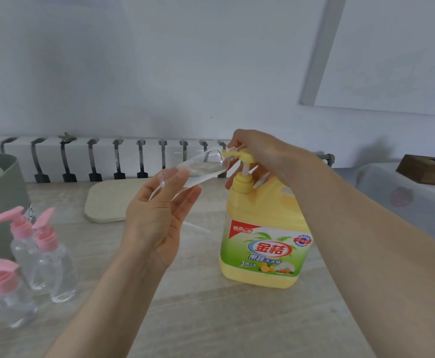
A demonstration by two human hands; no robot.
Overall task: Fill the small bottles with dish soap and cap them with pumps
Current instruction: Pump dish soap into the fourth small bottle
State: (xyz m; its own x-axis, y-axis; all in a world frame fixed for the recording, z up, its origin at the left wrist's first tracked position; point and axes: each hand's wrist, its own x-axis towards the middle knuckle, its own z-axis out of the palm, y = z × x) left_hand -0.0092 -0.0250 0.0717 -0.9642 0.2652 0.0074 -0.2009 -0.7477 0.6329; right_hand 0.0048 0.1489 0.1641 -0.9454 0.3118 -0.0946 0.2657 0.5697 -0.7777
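Observation:
A big yellow dish soap jug (263, 244) with a yellow pump (245, 161) stands on the table at centre right. My right hand (260, 156) lies over the pump head, fingers curled around it. My left hand (157, 215) holds a small clear bottle (201, 166) by its base, tilted almost flat, with its open mouth against the pump's nozzle. A little clear liquid lies inside it. Three small clear bottles (53, 267) with pink pumps stand at the left. A thin white pump tube (197, 226) lies on the table behind my left hand.
A grey bin (1, 182) stands at the far left beside the capped bottles. A pale rounded board (108, 200) lies flat at the back of the table. A white radiator (108, 158) runs along the wall. At the far right sits a brown wooden box (428, 169).

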